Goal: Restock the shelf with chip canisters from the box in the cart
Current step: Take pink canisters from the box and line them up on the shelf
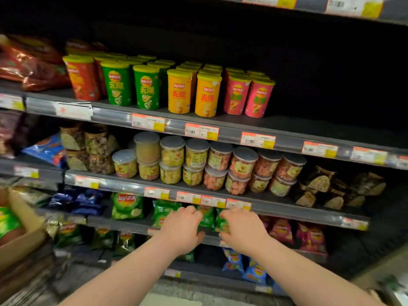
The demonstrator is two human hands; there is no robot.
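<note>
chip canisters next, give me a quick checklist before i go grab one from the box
1. Left hand free: cannot tell; fingers curled near the green chip bags, a grip is not visible.
2. Right hand free: cannot tell, same pose.
3. Shelf room for canisters: ok; the canister shelf is bare right of the pink canisters.
4. Existing rows upright: ok; red, green, orange and pink all stand.
5. Cardboard box in reach: ok, at lower left.
6. Canisters left in the box: cannot tell, contents blurred.
</note>
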